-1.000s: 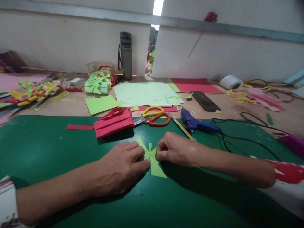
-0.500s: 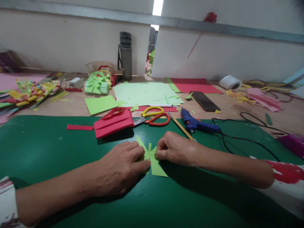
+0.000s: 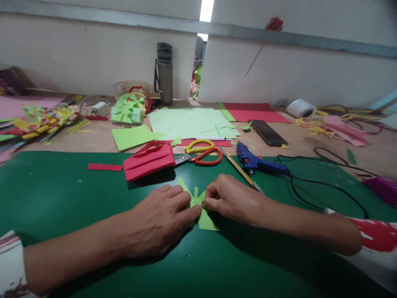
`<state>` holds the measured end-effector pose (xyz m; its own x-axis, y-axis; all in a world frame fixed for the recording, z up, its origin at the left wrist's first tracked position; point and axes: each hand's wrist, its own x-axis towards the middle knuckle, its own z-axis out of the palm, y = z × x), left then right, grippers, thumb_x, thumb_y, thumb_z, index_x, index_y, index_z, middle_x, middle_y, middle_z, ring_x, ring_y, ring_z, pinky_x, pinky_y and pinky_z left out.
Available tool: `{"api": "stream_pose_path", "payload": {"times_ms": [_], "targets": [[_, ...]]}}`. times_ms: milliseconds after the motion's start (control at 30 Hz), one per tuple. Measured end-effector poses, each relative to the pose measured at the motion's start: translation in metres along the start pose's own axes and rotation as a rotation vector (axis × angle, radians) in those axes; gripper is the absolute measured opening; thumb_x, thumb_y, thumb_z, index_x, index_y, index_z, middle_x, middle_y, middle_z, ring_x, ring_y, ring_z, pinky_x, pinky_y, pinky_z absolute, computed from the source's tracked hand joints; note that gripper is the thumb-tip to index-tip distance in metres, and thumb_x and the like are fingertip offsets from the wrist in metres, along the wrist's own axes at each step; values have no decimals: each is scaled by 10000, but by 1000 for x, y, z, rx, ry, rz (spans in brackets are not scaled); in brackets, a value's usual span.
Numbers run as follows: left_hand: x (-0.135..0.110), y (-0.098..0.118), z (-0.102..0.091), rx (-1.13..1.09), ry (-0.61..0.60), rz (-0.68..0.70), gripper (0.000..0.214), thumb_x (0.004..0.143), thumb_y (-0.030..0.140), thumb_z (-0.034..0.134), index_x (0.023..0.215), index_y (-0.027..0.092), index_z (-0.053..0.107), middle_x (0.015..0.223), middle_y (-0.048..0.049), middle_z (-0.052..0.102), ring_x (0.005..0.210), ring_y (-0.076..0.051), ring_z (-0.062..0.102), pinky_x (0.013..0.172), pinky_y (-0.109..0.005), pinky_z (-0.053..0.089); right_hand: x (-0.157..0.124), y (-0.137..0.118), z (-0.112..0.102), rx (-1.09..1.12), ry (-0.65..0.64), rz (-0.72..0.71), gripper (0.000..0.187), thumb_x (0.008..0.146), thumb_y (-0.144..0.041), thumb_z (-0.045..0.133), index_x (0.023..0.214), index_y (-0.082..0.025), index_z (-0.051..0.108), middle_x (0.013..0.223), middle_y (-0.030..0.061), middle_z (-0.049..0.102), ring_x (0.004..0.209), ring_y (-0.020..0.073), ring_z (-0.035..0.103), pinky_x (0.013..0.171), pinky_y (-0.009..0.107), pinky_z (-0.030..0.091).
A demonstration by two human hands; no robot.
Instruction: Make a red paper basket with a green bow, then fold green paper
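Note:
A light green paper bow [image 3: 208, 221], with strips spreading from its middle, lies on the green mat between my hands. My left hand [image 3: 163, 215] covers its left side, fingers curled and thumb pressed near the centre. From the right, my right hand [image 3: 228, 196] pinches a strip beside the centre; its fingertips are close to my left thumb. Both hands hide much of the paper. Just beyond stands a small red paper bag [image 3: 149, 162]. Scissors [image 3: 204, 153] with yellow and orange handles lie against it, their blades partly behind the bag.
A blue glue gun [image 3: 259, 162] with a black cord and a yellow cutter knife [image 3: 238, 167] lie beyond my right hand. Further back are a phone [image 3: 267, 132], pale green sheets [image 3: 189, 122], red paper [image 3: 251, 112], a grey bottle [image 3: 166, 78] and a green paper-flower box [image 3: 127, 109].
My left thumb has shifted slightly right, over the bow's centre. My right forearm has dropped a little toward me, while its fingers stay at the strip.

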<state>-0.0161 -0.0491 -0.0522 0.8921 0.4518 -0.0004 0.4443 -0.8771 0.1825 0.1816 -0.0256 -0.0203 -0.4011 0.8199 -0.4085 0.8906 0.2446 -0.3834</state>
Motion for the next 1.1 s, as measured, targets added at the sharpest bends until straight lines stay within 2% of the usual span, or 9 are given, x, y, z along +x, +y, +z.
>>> {"api": "stream_pose_path", "payload": {"times_ms": [267, 367, 467, 533, 767, 867, 967, 1033, 1100], "targets": [[2, 1, 1, 21, 3, -15, 194, 924, 194, 343, 1031, 167, 502, 874, -57, 469, 745, -209, 385, 638, -367, 317, -6, -1, 8, -127, 100, -56, 252, 795, -241, 516, 564, -168, 588, 527, 7, 554, 487, 107, 410, 467, 252, 196], [2, 2, 2, 26, 13, -23, 192, 928, 191, 331, 1016, 175, 500, 870, -55, 467, 741, -207, 386, 634, -363, 314, -13, 6, 16, -265, 275, -105, 224, 817, -236, 528, 617, -171, 606, 563, 17, 588, 499, 117, 422, 490, 274, 177], [1, 2, 3, 23, 21, -23, 171, 921, 196, 348, 996, 178, 500, 865, -54, 466, 738, -206, 388, 630, -360, 313, -20, 14, 25, -325, 507, -274, 230, 865, -222, 492, 672, -171, 607, 616, 22, 584, 545, 128, 457, 516, 282, 198], [1, 1, 3, 20, 25, -24, 153, 911, 192, 367, 983, 177, 501, 858, -53, 466, 736, -206, 389, 630, -360, 314, -22, 17, 31, -323, 593, -367, 237, 886, -212, 475, 695, -177, 610, 642, 20, 556, 588, 137, 467, 533, 282, 214], [-2, 3, 1, -15, 58, -7, 180, 918, 187, 356, 1019, 165, 503, 835, -56, 494, 710, -197, 412, 615, -344, 338, -13, 18, 46, -247, 496, -354, 237, 902, -213, 463, 713, -181, 602, 668, 20, 515, 652, 153, 441, 577, 281, 260], [-7, -1, -2, -114, 254, -16, 252, 932, 175, 354, 1165, 142, 444, 871, -66, 528, 743, -185, 459, 641, -314, 382, -11, 21, 46, -239, 492, -375, 217, 890, -196, 475, 724, -176, 613, 669, 23, 525, 645, 154, 433, 574, 285, 259], [-15, -11, -4, -167, 435, -175, 236, 939, 151, 378, 1161, 154, 458, 919, -70, 558, 795, -165, 512, 679, -281, 409, -8, 25, 43, -250, 519, -461, 229, 895, -183, 474, 727, -166, 629, 663, 25, 528, 632, 152, 416, 589, 289, 269], [-20, -19, -3, -155, 425, -261, 182, 943, 162, 396, 1082, 163, 513, 914, -64, 573, 788, -158, 532, 667, -268, 412, -4, 29, 40, -270, 541, -536, 265, 907, -169, 455, 707, -162, 629, 650, 24, 518, 624, 150, 399, 598, 287, 275], [-26, -24, -3, -109, 318, -241, 163, 951, 181, 402, 1022, 171, 549, 894, -55, 582, 764, -155, 535, 642, -261, 404, 0, 33, 36, -286, 551, -608, 293, 912, -139, 429, 699, -155, 630, 653, 28, 516, 631, 150, 393, 607, 282, 283]]}}
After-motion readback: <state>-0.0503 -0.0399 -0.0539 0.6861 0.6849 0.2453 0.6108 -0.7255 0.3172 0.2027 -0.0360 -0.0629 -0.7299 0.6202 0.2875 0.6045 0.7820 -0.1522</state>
